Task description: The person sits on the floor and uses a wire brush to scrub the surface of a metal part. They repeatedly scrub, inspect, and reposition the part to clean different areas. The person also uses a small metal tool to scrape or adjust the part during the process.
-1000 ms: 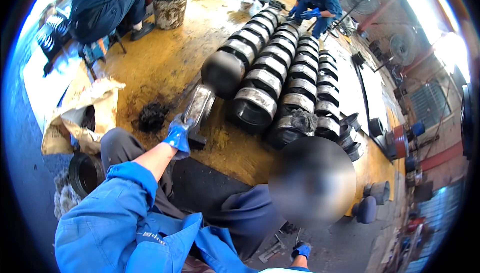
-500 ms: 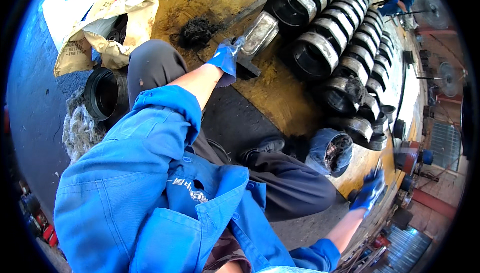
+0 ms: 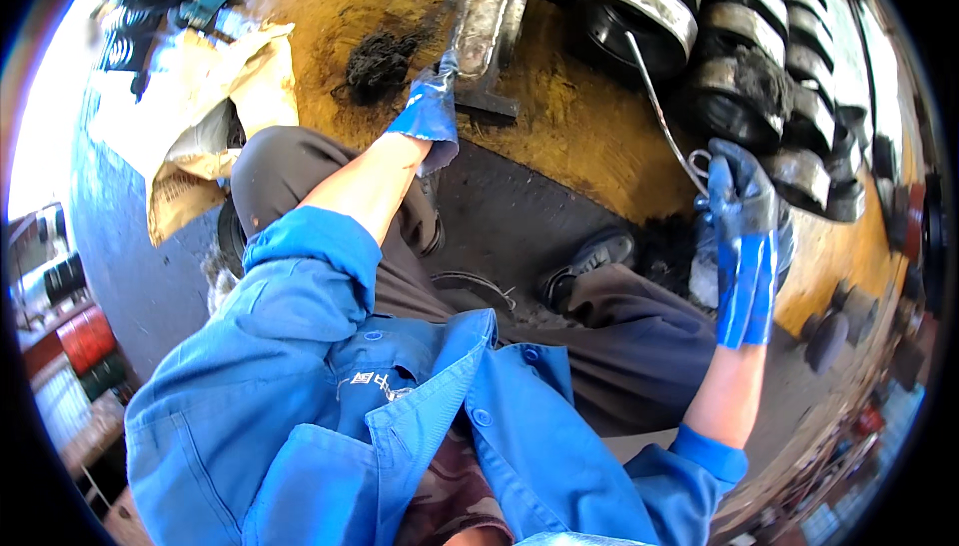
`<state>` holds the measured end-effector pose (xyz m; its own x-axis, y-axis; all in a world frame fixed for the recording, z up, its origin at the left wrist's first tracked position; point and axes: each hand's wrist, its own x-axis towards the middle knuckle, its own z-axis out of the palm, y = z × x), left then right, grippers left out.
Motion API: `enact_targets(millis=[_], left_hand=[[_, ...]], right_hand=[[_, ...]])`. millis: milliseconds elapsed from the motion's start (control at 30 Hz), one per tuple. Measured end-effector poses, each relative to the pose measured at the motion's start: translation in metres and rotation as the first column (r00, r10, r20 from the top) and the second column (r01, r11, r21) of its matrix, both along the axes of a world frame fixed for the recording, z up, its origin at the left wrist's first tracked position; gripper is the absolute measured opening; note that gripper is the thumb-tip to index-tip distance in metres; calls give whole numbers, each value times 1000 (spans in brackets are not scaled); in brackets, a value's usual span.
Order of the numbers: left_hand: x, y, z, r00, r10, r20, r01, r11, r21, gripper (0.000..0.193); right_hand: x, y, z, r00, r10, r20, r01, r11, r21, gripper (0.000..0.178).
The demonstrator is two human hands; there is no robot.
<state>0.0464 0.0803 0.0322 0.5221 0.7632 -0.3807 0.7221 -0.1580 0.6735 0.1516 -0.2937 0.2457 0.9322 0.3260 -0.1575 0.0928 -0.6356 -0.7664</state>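
My left hand (image 3: 432, 106), in a blue rubber glove, is closed at the near-left edge of a worn metal block (image 3: 486, 26) on a dark foot. My right hand (image 3: 744, 211), gloved alike and stained dark at the fingers, grips a thin bent metal rod (image 3: 659, 111) with a small loop near the hand. The rod's far tip points up-left, in front of a black ring with a silver band (image 3: 644, 8). Behind my right hand, a blue-wrapped container (image 3: 703, 278) is partly hidden.
Rows of black, silver-banded rings (image 3: 744, 6) stand at the far right. Dark fibre tangles lie left of the block (image 3: 380, 64) and on a ring (image 3: 764, 81). A torn paper sack (image 3: 185, 166) sits at left. My shoe (image 3: 599, 251) rests below the yellow floor area.
My right hand has swung up and inward from the lower right, and now holds the rod. My left hand stays at the block. The whole view has shifted.
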Motion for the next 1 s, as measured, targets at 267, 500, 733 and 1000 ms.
enact_targets(millis=[267, 500, 733, 1000], left_hand=[[-5, -19, -14, 987, -141, -75, 144, 989, 38, 74], [11, -9, -21, 992, -23, 126, -31, 912, 410, 76], [53, -70, 115, 838, -201, 508, 436, 806, -400, 61], [45, -73, 155, 702, -514, 493, 691, 659, -297, 31]], right_hand=[[9, 12, -5, 999, -47, -27, 45, 996, -76, 27], [37, 29, -19, 996, 35, 77, -15, 968, -249, 26], [48, 44, -37, 941, 336, -48, -332, 940, 85, 32], [52, 88, -84, 644, 728, 233, -728, 492, 477, 41]])
